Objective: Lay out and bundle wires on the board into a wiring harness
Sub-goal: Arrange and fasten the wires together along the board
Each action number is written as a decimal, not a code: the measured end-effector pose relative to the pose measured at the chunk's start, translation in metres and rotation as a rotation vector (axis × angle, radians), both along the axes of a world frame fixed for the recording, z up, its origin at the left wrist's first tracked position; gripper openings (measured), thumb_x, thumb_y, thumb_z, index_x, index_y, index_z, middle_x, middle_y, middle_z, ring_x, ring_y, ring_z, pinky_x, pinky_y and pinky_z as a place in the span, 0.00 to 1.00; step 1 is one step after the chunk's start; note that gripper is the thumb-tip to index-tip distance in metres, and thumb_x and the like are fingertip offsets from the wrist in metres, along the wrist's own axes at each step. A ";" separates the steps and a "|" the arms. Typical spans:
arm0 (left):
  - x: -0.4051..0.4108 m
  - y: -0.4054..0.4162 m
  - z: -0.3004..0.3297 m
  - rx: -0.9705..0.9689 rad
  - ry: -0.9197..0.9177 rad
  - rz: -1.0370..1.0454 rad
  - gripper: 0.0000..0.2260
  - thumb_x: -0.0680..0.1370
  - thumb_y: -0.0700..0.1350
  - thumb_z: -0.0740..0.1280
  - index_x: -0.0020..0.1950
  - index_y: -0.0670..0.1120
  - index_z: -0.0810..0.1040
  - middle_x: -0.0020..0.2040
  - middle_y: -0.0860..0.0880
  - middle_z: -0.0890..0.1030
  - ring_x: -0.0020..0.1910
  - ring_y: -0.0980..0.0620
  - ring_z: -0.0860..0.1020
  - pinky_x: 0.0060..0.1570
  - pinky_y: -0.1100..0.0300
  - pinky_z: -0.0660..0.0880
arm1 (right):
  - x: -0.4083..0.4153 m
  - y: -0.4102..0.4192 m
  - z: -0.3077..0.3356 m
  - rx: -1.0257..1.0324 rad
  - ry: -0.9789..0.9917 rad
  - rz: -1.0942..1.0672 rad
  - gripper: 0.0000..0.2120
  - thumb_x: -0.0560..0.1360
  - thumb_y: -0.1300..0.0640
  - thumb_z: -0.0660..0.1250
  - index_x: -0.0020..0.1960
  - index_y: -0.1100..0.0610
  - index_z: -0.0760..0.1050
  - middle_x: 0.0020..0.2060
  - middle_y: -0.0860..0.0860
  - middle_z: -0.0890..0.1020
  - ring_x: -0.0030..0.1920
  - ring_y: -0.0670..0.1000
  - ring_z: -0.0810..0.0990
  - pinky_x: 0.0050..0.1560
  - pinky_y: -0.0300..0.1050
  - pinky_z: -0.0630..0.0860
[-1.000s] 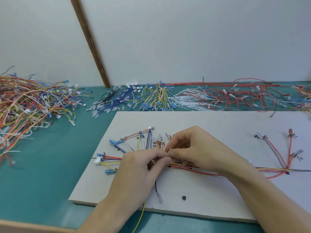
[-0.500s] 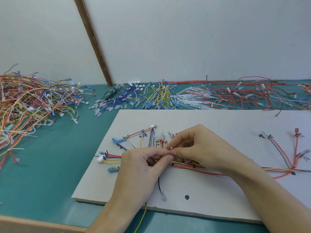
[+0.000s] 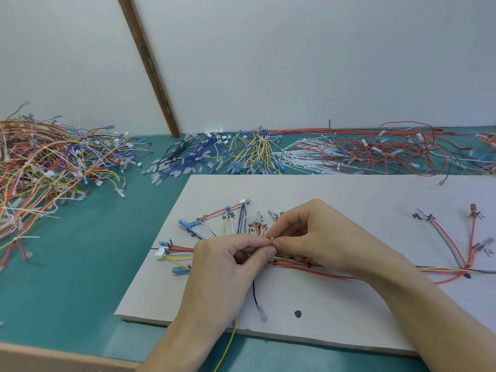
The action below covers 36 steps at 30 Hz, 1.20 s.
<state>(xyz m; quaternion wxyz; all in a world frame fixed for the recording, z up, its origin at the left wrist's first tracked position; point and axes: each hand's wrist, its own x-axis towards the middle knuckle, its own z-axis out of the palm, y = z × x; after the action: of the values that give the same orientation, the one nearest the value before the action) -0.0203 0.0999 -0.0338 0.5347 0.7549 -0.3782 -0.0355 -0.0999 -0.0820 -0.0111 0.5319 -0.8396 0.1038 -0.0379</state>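
A grey board (image 3: 335, 194) lies on the teal table, with a wire harness (image 3: 335, 271) of red, yellow and black wires running across it. Branches fan out at the left (image 3: 228, 218) and at the right (image 3: 456, 242). My left hand (image 3: 222, 275) and my right hand (image 3: 316, 234) meet over the trunk near the left fan. Their fingertips pinch a small white cable tie (image 3: 271, 239) around the bundle. A black wire (image 3: 256, 296) and a yellow wire (image 3: 228, 347) hang down toward the board's front edge.
A big tangle of mixed wires (image 3: 40, 170) fills the table's left. Behind the board lie blue and yellow wires (image 3: 228, 154), white cable ties (image 3: 303, 157) and red wires (image 3: 389, 154). A wooden strip (image 3: 150, 68) leans on the wall. The table's wooden edge (image 3: 53, 358) runs along the front.
Both hands stay pinched together at the same spot on the bundle. Only the camera view has shifted slightly.
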 end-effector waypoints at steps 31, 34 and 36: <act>-0.001 -0.015 0.006 0.187 -0.071 0.123 0.04 0.71 0.49 0.75 0.39 0.58 0.84 0.33 0.62 0.82 0.32 0.60 0.78 0.31 0.69 0.69 | 0.009 0.008 0.015 -0.186 0.112 -0.119 0.11 0.78 0.60 0.69 0.38 0.53 0.80 0.31 0.51 0.84 0.29 0.49 0.82 0.35 0.50 0.82; -0.002 -0.015 0.007 0.205 -0.064 0.120 0.03 0.69 0.48 0.74 0.37 0.56 0.81 0.34 0.59 0.82 0.31 0.58 0.78 0.31 0.68 0.69 | 0.012 0.012 0.016 -0.204 0.071 -0.178 0.13 0.78 0.63 0.66 0.37 0.53 0.78 0.26 0.45 0.81 0.26 0.45 0.78 0.27 0.45 0.78; 0.001 -0.014 0.009 0.233 -0.043 0.090 0.03 0.70 0.49 0.73 0.37 0.56 0.82 0.33 0.59 0.82 0.31 0.58 0.78 0.31 0.68 0.70 | 0.013 0.013 0.017 -0.174 0.029 -0.224 0.14 0.78 0.65 0.65 0.36 0.52 0.77 0.24 0.43 0.80 0.23 0.43 0.75 0.24 0.40 0.72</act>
<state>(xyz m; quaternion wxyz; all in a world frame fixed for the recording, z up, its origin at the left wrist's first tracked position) -0.0189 0.0860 -0.0253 0.4359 0.8288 -0.3486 -0.0389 -0.0865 -0.0693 0.0059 0.4482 -0.8660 0.2009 -0.0937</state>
